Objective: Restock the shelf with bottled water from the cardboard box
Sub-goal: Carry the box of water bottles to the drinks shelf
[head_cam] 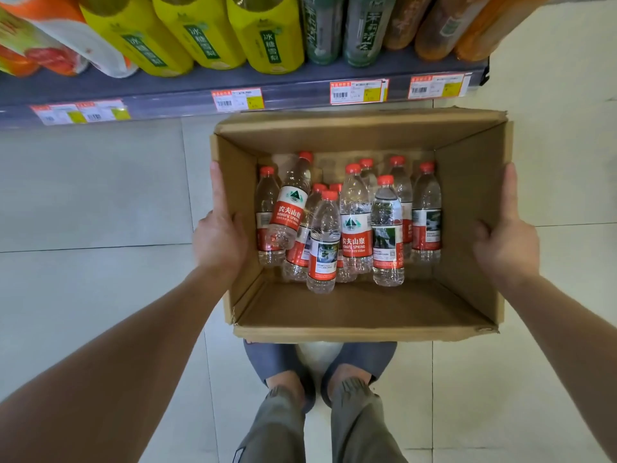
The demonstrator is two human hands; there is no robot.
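An open cardboard box is held above the floor in front of me. Inside it lie and lean several clear water bottles with red caps and red-and-white labels. My left hand grips the box's left wall, thumb inside and fingers outside. On the opposite side my right hand grips the right wall, thumb over the rim. The shelf runs across the top of the view, just beyond the box's far edge.
Yellow-labelled bottles, green tea bottles and orange drinks fill the shelf above. Price tags line its front edge. Pale floor tiles lie below. My feet in grey slippers stand under the box.
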